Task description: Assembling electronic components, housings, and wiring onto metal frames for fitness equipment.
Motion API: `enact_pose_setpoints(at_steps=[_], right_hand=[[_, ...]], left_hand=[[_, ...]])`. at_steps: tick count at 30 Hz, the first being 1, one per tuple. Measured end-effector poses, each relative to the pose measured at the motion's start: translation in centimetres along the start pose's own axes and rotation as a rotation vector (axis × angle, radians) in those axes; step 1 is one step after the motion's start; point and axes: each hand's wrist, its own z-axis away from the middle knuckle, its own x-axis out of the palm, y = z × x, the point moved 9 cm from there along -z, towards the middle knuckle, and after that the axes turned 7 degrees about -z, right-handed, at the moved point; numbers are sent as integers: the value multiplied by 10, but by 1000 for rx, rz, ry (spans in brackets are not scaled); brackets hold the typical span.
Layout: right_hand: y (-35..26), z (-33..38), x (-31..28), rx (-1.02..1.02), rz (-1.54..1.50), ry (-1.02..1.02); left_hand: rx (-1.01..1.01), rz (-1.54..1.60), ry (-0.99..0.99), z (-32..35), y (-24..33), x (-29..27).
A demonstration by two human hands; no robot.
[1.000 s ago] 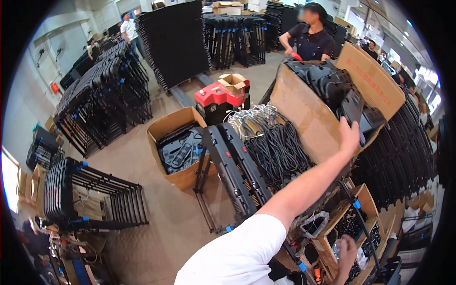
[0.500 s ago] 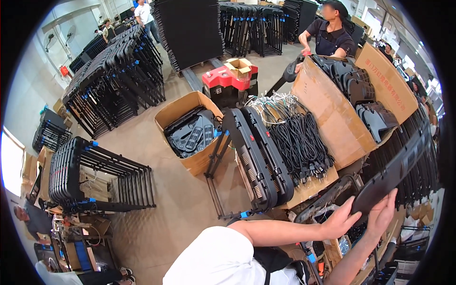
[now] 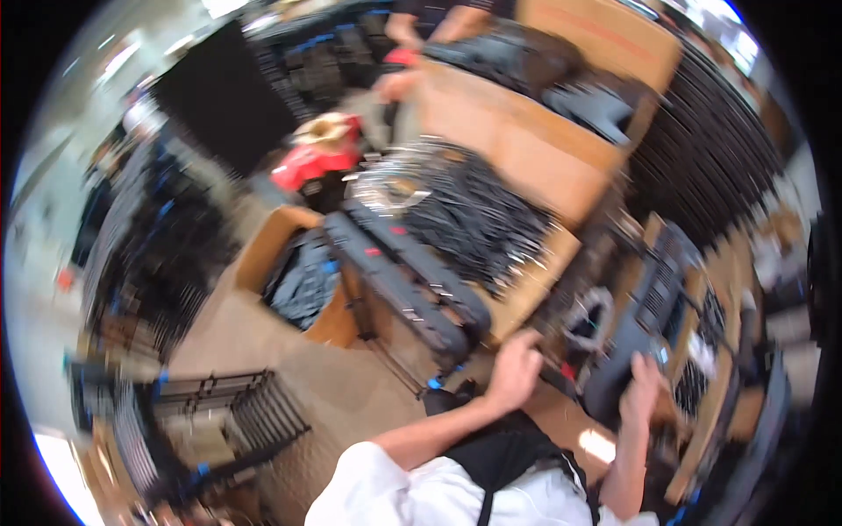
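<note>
A long black plastic panel [image 3: 627,346] with slotted vents lies slantwise over the workbench on my right. My right hand [image 3: 642,386] is at its near end, fingers and thumb closed on the right edge. Apart from the panel, my left hand [image 3: 516,373] hovers near the lower end of the upright black housings [image 3: 408,294]. Its fingers look partly curled but are smeared by motion, and whether anything is in them cannot be made out.
Bundled black power cords [image 3: 482,215] lie on cardboard ahead. Behind them stands a large carton [image 3: 517,131] of black parts, with a co-worker's hand [image 3: 399,85] beside it. At left are an open box [image 3: 254,254], a red pallet jack [image 3: 307,167] and racked black frames [image 3: 263,412].
The panel has come down from its raised position at the right onto the bench. My left hand has let go and moved left. The view has turned to the right and blurred.
</note>
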Motion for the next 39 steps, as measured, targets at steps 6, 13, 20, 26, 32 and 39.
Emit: enact_pose_setpoints(at_steps=[6,13,20,26,32,39], right_hand=[[23,-12,61,-62,-229,-122],[124,-70,94,93,-199,8],[160,-91,70,-1,-152,-164],[168,-92,96,101,-180,-128],[156,-84,96,116,-132,-70],[181,-95,68,93,-90,-92]], left_hand=[[-43,-19,-4,-8,-27,23],[-174,147,-26,-20,-38,43],[-49,-49,-96,3,-60,90],[-135,-11,-99,2,-80,84],[-146,22,-107,-1,-79,82],[-77,73,-166,-8,-59,88]])
